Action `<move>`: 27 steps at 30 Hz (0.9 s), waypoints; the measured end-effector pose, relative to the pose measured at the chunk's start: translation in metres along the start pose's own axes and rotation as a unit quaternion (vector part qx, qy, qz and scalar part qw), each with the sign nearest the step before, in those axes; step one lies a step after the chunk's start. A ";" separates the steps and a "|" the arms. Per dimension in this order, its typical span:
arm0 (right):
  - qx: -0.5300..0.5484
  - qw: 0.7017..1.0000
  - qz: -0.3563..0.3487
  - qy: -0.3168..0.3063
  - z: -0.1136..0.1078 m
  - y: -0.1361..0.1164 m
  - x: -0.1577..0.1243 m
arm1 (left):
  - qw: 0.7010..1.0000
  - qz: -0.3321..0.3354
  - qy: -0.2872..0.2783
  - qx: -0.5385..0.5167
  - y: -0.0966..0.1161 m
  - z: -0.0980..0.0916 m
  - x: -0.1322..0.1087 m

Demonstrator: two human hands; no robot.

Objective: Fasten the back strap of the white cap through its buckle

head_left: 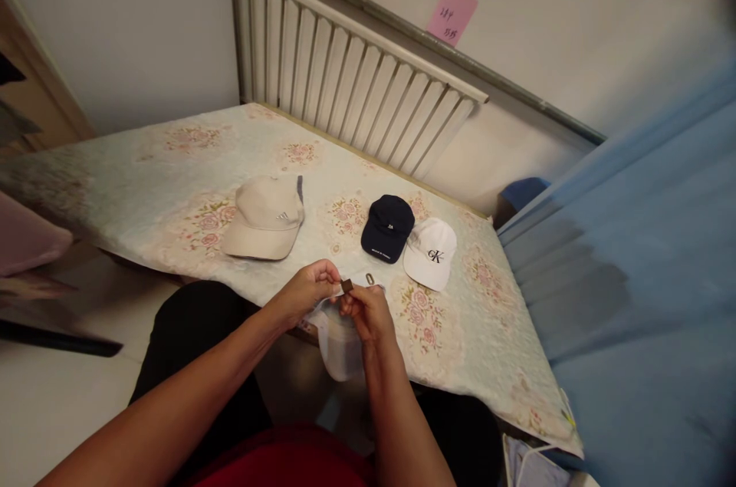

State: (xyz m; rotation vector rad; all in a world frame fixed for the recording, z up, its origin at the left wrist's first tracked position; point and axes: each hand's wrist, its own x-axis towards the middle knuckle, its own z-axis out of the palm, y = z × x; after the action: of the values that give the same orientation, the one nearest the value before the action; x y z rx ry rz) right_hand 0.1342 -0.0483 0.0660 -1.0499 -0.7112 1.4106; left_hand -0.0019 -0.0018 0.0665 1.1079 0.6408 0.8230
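Observation:
Close to the table's front edge, my left hand and my right hand meet over a pale cap, whose crown or brim hangs below them past the edge. Fingers of both hands are closed on its strap, on either side of a small brass-coloured buckle. An oval metal ring shows just beyond the right fingers, apparently on the strap end. Much of the strap is covered by my fingers. Farther back lie a beige cap, a navy cap and a white cap, the last two touching.
A floral cloth covers the table. Behind it stands a white radiator against the wall, with a pink note above. A blue curtain hangs along the right side. At the left edge is a pink object.

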 end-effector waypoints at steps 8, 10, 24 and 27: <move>0.008 1.000 -0.005 -0.002 0.000 0.003 0.000 | 0.996 -0.001 0.021 -0.081 -0.012 0.002 0.003; 0.012 1.000 -0.006 -0.001 0.000 0.003 0.000 | 0.997 -0.003 0.013 -0.074 -0.011 0.002 0.002; 0.005 1.000 -0.007 0.000 -0.001 0.006 0.000 | 0.999 0.006 0.027 -0.036 -0.007 0.005 0.002; -0.001 1.000 -0.006 0.003 -0.003 0.008 0.001 | 0.999 -0.017 0.028 -0.036 -0.009 0.005 0.002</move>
State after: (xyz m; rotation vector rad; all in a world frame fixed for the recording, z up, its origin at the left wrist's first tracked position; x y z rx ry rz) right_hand 0.1337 -0.0490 0.0575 -1.0484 -0.7133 1.3959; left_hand 0.0051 -0.0048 0.0597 1.0101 0.6699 0.8444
